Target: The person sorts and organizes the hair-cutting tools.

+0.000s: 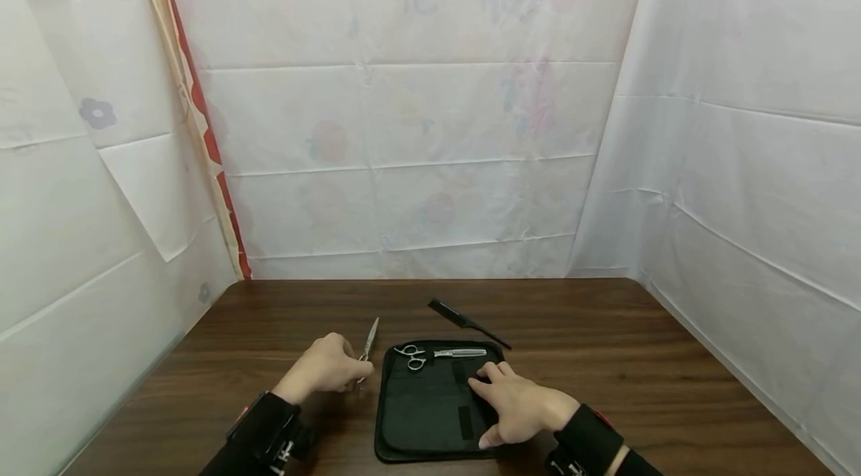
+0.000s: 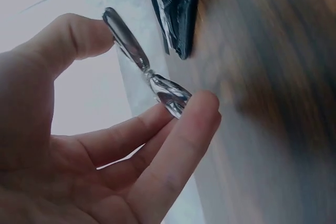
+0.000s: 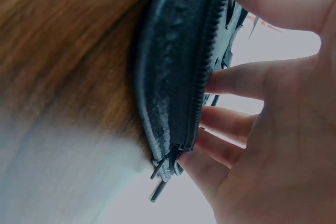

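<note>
The left hand (image 1: pixel 329 364) pinches a pair of slim, shiny silver metal scissors (image 1: pixel 367 347) by the handles, thumb on one ring and fingers on the other, just left of the flat black leather-like case (image 1: pixel 413 416) with rounded corners; the blades point away from the person. That ring-end grip seems the right one for handling them beside the case: best to hold it light but firm, so the rings do not swing apart, with the fingertips well back from the cutting edges. The right hand (image 1: pixel 518 405) rests on the case's right side, its fingers spread apart near the dark zip (image 3: pixel 210 40); steady, gentle pressure there should stop the case sliding on the brown wood-grain worktop (image 1: pixel 592 341). Any move over the case is better made slowly and low, clear of the silver thinning scissors (image 1: pixel 460 353) lying along its far end and the black tail comb (image 1: pixel 457 317) beyond.
</note>
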Demonstrator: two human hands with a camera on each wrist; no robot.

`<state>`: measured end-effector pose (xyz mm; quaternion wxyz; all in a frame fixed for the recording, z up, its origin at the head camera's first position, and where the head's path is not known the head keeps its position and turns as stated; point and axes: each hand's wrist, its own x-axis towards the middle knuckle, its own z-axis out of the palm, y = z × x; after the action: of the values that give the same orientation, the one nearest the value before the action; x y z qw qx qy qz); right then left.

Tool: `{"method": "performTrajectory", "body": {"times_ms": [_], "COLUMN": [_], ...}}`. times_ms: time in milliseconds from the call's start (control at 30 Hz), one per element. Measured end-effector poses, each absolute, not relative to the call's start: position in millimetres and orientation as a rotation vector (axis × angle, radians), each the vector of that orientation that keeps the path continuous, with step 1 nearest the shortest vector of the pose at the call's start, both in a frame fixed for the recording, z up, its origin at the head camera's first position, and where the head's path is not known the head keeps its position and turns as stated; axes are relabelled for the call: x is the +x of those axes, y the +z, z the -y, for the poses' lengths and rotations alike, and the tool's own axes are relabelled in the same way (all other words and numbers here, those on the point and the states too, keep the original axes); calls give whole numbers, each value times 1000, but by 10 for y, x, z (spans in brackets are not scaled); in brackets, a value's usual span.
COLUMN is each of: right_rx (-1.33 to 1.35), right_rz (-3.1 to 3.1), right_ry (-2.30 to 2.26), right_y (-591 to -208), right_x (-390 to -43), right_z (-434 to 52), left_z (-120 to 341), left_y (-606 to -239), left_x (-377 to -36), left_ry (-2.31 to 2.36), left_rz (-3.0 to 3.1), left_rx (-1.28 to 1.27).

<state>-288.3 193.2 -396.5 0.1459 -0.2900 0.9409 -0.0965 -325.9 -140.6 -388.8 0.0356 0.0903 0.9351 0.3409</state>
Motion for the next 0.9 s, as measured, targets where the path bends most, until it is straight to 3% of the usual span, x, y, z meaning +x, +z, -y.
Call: {"method": "performTrajectory", "body": {"times_ms": [567,900], "right_rx": [-832,-849], "right_rz": [-2705,-2686], "right_ry": [-323,-404], "right_y": [-3955,-3975], "right_x": [-2884,-2909], "right_z": [-1975,-2001], "left_z": [1316,1207], "left_y": [-3863,-3846], "left_x": [-3225,-3205], "left_ry": [1471,1639], "left_rz": [-2629,-2488], "left_rx": [176,273]}}
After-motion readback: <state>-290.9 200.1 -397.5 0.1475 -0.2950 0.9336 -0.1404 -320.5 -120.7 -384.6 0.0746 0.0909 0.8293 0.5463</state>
